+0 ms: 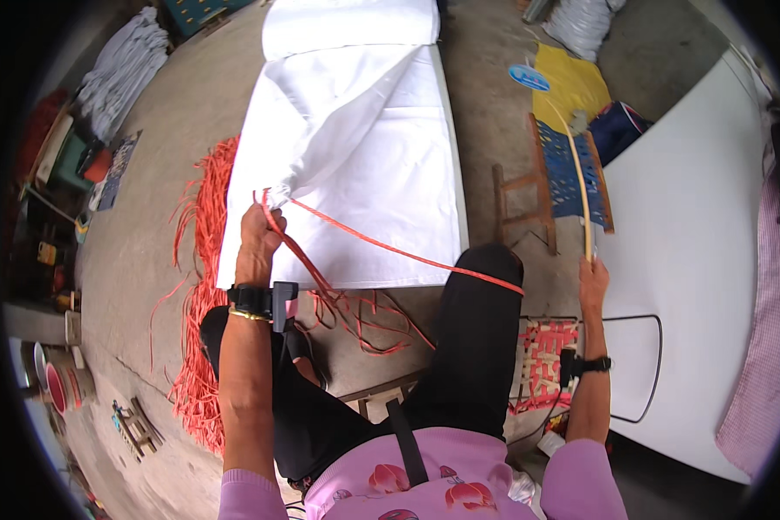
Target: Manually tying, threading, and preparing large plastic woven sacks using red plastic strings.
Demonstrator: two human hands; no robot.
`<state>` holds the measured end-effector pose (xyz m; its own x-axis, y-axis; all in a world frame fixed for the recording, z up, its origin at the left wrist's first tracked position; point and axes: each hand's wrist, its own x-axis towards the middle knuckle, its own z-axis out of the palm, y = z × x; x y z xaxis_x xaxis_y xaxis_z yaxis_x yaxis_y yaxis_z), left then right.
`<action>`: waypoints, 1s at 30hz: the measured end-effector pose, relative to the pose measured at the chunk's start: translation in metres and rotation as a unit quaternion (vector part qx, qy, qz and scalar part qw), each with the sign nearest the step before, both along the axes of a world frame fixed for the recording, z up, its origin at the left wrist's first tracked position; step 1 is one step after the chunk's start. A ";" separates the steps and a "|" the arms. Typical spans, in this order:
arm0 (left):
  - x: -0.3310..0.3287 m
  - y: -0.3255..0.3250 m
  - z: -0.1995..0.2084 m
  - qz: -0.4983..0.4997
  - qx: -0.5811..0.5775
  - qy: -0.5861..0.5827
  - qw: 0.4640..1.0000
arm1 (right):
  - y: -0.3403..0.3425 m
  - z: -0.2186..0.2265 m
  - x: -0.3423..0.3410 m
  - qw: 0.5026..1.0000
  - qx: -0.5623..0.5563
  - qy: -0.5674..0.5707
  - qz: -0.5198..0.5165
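Note:
My left hand (264, 227) is closed around a gathered corner of white cloth (390, 234) and several red cords (302, 253). One red cord (381, 246) runs taut from there to my right thigh and lies across it. Loose cord ends hang below the fist. Off to the right, my right hand (593, 279) grips the lower end of a long, thin, curved wooden stick (581, 178). Near the stick's far tip is a blue and white oval piece (529, 78); whether they are joined I cannot tell. The cloth lies spread before me, its far part a thick roll (351, 24).
A heap of red strands (206, 347) lies left of the cloth. At right are a wooden stool (542, 186) with a blue woven seat, a red and cream woven seat (546, 360), a yellow sheet (572, 82) and a large white panel (693, 225). Buckets (65, 381) stand far left.

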<state>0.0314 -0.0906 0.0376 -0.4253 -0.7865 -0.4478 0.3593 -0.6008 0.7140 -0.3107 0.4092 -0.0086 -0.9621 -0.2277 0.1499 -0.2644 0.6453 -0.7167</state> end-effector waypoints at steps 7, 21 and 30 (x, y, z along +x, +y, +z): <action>-0.008 0.001 0.024 0.064 -0.038 0.054 0.996 | 0.061 0.180 0.099 0.983 -0.012 -0.154 0.097; -0.011 0.034 0.066 0.170 -0.217 -0.058 0.959 | -0.233 0.266 0.057 0.941 -0.115 -0.034 0.315; 0.005 0.057 0.069 0.094 -0.191 -0.050 0.976 | -0.282 0.189 0.015 0.954 -0.060 0.158 0.246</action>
